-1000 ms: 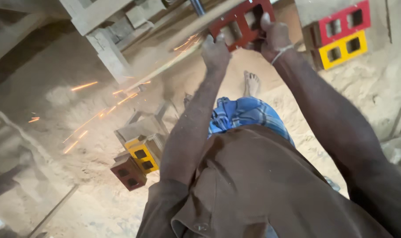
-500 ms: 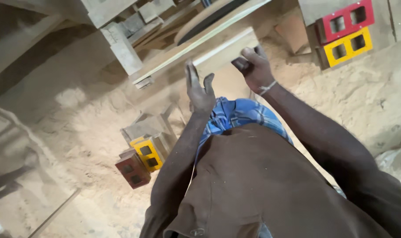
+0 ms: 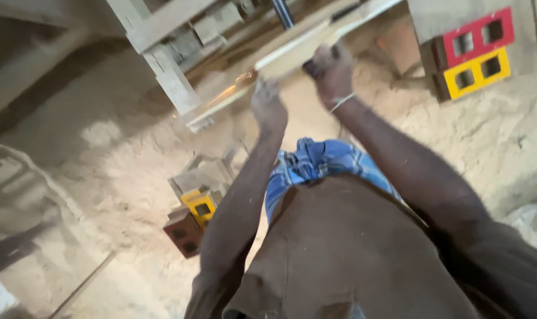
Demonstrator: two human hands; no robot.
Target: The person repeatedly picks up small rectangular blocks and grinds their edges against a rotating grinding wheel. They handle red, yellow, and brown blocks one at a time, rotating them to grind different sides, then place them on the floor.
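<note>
A long pale wooden plank [image 3: 292, 50] runs slantwise across the top of the head view. My left hand [image 3: 268, 105] reaches up to its near edge, fingers against the wood. A few orange sparks [image 3: 239, 82] fly just left of that hand. My right hand [image 3: 334, 70], with a thin band at the wrist, is closed on the plank's edge further right, and something dark shows under its fingers. Below the arms I see my brown shirt [image 3: 351, 254] and blue checked cloth [image 3: 319, 165].
A red hollow block [image 3: 475, 38] sits on a yellow one [image 3: 478, 74] at the upper right. A yellow block [image 3: 200, 207] and a dark red block [image 3: 183, 231] lie on the sawdust-covered floor [image 3: 121, 177]. A wooden post [image 3: 171, 80] stands to the left.
Both hands have risen back up to the plank after dropping toward me half a second ago. Sparks show again at the plank's edge. The view has shifted.
</note>
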